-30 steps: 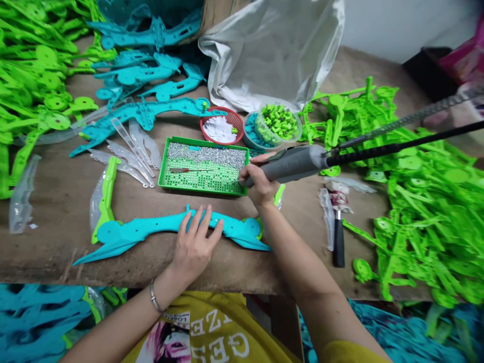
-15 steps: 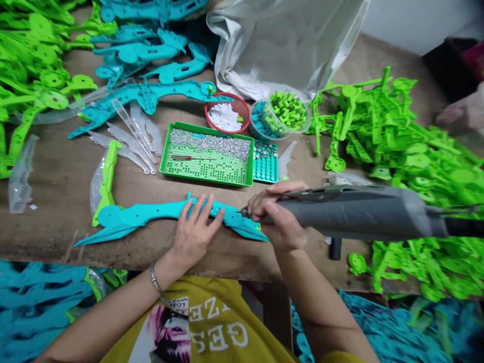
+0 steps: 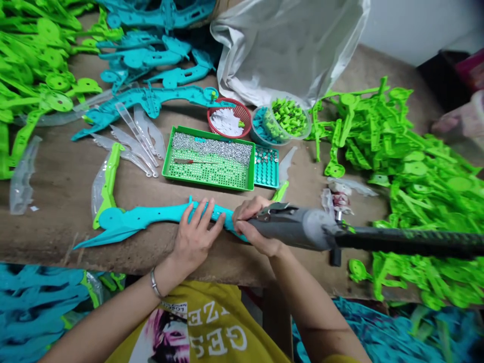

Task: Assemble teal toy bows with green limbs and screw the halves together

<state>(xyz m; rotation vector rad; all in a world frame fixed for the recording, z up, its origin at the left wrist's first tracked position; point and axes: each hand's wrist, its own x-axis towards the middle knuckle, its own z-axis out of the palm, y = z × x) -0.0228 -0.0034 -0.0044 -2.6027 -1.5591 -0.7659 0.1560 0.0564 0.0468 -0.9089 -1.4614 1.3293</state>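
A long blue plastic bow-shaped part (image 3: 147, 216) lies along the near side of the table. My left hand (image 3: 194, 237) rests on it with the fingers spread, pressing near its middle. My right hand (image 3: 257, 222) is wrapped round the front of a grey electric screwdriver (image 3: 291, 226), whose tip is hidden behind the fingers over the right part of the blue piece. At the left end, a green plastic arm (image 3: 109, 176) with a clear plastic piece (image 3: 99, 184) beside it touches the blue part.
A green tray (image 3: 207, 184) holds many screws and a red-handled screwdriver (image 3: 185, 161). Behind it stand a red basket (image 3: 247, 121) and plastic tubs of small parts (image 3: 289, 118). Piles of green parts (image 3: 416, 161) and blue parts (image 3: 151, 53) lie around, with a white sack (image 3: 287, 50) at the back.
My right hand has moved the electric screwdriver left along the blue part, and the tool's back end now shows its black cable. My left hand has stayed in place.
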